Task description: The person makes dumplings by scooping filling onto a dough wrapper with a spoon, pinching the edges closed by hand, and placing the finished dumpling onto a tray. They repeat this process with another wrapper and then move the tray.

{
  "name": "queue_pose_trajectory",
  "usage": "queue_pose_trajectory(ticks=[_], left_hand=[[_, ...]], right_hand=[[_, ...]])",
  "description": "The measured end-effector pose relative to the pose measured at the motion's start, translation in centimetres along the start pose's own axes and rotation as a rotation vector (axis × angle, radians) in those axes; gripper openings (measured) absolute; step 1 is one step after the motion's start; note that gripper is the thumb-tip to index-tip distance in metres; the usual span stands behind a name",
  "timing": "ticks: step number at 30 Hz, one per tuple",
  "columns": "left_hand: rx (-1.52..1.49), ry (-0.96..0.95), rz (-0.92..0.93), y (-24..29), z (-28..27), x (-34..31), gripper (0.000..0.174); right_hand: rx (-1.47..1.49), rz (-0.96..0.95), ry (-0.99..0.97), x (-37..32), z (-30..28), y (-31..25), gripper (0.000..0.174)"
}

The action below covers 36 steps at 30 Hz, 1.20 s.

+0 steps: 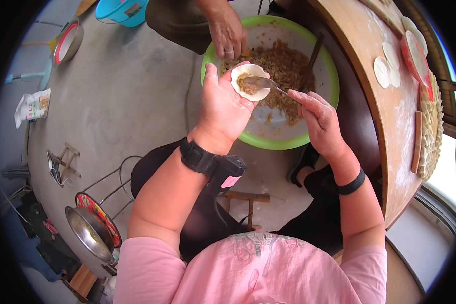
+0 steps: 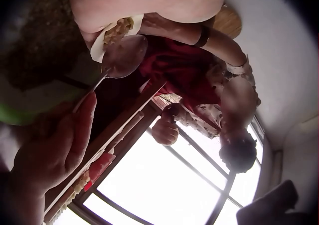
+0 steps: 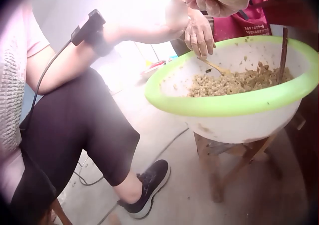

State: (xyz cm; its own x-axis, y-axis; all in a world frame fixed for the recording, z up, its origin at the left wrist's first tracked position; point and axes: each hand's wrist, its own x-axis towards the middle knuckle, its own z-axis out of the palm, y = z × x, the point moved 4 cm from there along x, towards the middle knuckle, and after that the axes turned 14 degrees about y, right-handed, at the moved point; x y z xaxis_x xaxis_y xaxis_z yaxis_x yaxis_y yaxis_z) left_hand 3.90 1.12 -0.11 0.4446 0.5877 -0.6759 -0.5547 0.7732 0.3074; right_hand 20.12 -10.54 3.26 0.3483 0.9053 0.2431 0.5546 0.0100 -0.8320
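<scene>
My left hand (image 1: 220, 109) is palm up, thumb out to the side, carrying a round dough wrapper (image 1: 256, 95) on its fingers. A small heap of minced filling (image 1: 245, 87) lies in the middle of the wrapper. With my right hand (image 1: 321, 121) I hold a metal spoon (image 1: 263, 82) by its handle, its bowl over the filling; the left wrist view shows the spoon (image 2: 124, 58) close by the wrapper. Below both hands stands a large white basin with a green rim (image 1: 268, 144), holding more filling (image 1: 289, 96) and a brown stick (image 3: 283, 55).
Another person's hand (image 1: 228, 33) hangs over the basin's far side, above a yellowish spoon (image 3: 214, 67). At right, a floured wooden table (image 1: 359, 40) bears loose wrappers (image 1: 382, 72) and rows of dumplings (image 1: 430, 137). A metal bowl (image 1: 88, 233) and blue bucket (image 1: 116, 12) stand at left.
</scene>
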Motion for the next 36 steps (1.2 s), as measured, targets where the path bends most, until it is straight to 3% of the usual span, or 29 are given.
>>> queue_pose_trajectory(ticks=[4,13,16,19,22,27,30,33,36], left_hand=[[-0.005,0.001,-0.001,-0.2,0.0,0.0,0.076],[0.011,-0.042,-0.004,-0.6,0.2,0.0,0.076],[-0.013,-0.022,-0.023,-0.7,0.2,0.0,0.074],[0.009,-0.014,0.001,-0.6,0.0,0.1,0.072],[0.048,0.011,0.071,-0.6,-0.5,0.3,0.070],[0.036,0.013,0.024,-0.8,0.0,0.1,0.061],[0.061,-0.053,-0.049,-0.9,0.5,-0.4,0.055],[0.108,-0.115,-0.086,-1.3,0.7,-0.6,0.049],[0.158,-0.179,-0.129,-2.0,0.5,-0.6,0.046]], right_hand=[[-0.015,-0.013,0.066,-0.1,-0.4,0.2,0.039],[-0.007,-0.039,-0.005,-0.3,-0.2,0.5,0.040],[-0.005,0.000,0.024,-0.2,-0.7,0.1,0.038],[-0.020,-0.093,0.165,0.0,-2.0,0.5,0.037],[-0.399,-0.115,0.173,0.7,-2.5,1.1,0.036],[-1.003,-0.100,-0.250,-1.4,0.2,7.9,0.032],[-0.750,-0.389,0.008,0.4,0.1,4.6,0.028],[-0.380,-0.474,0.095,1.4,0.1,-0.6,0.032],[-0.300,-0.584,0.151,1.0,1.1,-2.1,0.035]])
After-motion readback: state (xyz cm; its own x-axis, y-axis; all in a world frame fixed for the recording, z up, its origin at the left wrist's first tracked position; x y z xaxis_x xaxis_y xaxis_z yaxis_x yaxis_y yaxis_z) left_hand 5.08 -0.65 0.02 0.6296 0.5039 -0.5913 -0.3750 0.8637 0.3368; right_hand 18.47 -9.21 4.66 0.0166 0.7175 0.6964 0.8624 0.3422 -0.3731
